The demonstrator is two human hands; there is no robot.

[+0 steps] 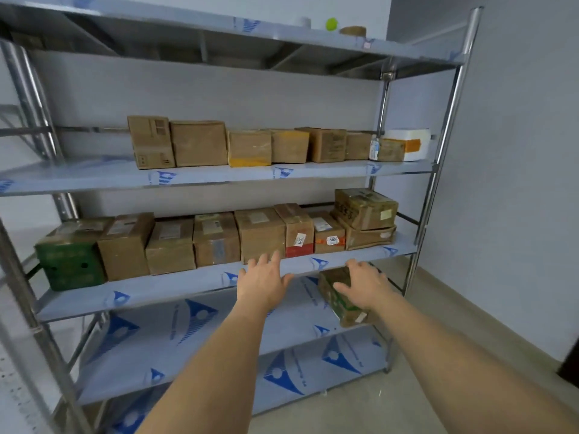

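Observation:
A steel rack with several shelves stands in front of me. My left hand reaches out with spread, straight fingers just in front of a plain cardboard box on the third shelf, holding nothing. My right hand lies over a tilted brown and green taped box below that shelf's front edge, thumb against its near side. How firmly it holds the box is not clear.
A row of cardboard boxes fills the third shelf, from a green box at left to two stacked boxes at right. More boxes and a white foam box line the second shelf. A grey wall stands to the right.

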